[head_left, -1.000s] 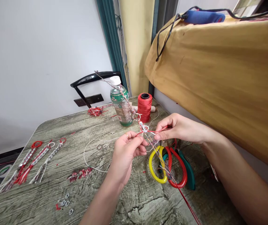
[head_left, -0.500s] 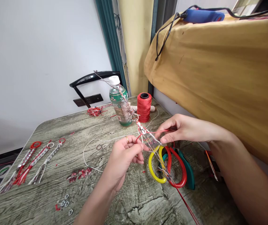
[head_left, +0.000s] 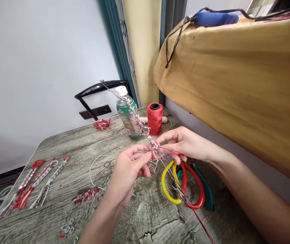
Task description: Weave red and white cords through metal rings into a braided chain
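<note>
A short braid of cords with metal hex nuts [head_left: 152,142] is stretched at a slant between my hands. My left hand [head_left: 133,164] is closed, its thumb and forefinger pinching the braid's lower end from the left. From the right, my right hand [head_left: 181,144] brings its fingertips to the same knot, with a red cord [head_left: 169,149] between its fingers. Thin strands [head_left: 169,169] run down from the braid over scissors with yellow and red handles [head_left: 200,191]. Above, the braid's ring joins twisted cords that pass in front of a green-labelled bottle [head_left: 126,113].
A red thread spool [head_left: 155,120] stands right of the bottle. Finished braided pieces [head_left: 39,174] lie at left, with loose hex nuts [head_left: 71,229] and a red-and-white beaded strip [head_left: 86,196] nearer me. A white cord [head_left: 91,173] curves across the table. Yellow cloth [head_left: 223,84] hangs at right.
My right hand has moved left and up to the knot, close to my left fingertips. The white cord it drew out to the right now hangs in a small loop below the braid.
</note>
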Demonstrator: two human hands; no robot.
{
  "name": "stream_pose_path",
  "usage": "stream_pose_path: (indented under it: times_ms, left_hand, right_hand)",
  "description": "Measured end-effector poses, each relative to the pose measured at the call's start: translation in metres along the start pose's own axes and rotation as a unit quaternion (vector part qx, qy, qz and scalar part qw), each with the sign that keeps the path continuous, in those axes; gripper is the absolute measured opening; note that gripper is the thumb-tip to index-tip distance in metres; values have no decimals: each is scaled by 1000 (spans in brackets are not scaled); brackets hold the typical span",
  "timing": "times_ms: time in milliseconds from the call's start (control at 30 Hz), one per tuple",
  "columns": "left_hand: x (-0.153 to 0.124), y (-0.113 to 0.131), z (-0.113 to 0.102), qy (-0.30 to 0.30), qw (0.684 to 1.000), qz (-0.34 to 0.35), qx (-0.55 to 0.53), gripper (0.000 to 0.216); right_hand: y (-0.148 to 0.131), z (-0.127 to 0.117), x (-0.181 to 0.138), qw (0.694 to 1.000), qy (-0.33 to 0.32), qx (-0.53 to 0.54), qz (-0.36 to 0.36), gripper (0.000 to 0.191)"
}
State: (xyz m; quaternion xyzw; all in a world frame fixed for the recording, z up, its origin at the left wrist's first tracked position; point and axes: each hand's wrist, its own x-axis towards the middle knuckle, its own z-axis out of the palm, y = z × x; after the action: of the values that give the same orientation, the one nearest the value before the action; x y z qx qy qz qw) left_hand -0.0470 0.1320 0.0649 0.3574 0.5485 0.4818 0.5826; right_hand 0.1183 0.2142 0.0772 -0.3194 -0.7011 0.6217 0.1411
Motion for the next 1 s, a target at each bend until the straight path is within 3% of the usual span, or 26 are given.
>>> stream_pose_path:
  times_ms: [167,267,600,1000]
  left_hand:
    - [7,2,-2,-63,997,-33,-31,21]
    - [9,2,-5,-68,997,-40,-6,18]
    - [9,5,-17,16,994,34,100,11]
    - [4,15,-33,7,988,38,149,10]
  right_hand:
    - [2,-5,2,993,35,-48,-99,20]
    - [3,-8,2,982,70,-100,-146,18]
    - [-2,-15,-3,992,89,-63,-64,21]
    - [-6,-18,-6,985,148,-67,-62,19]
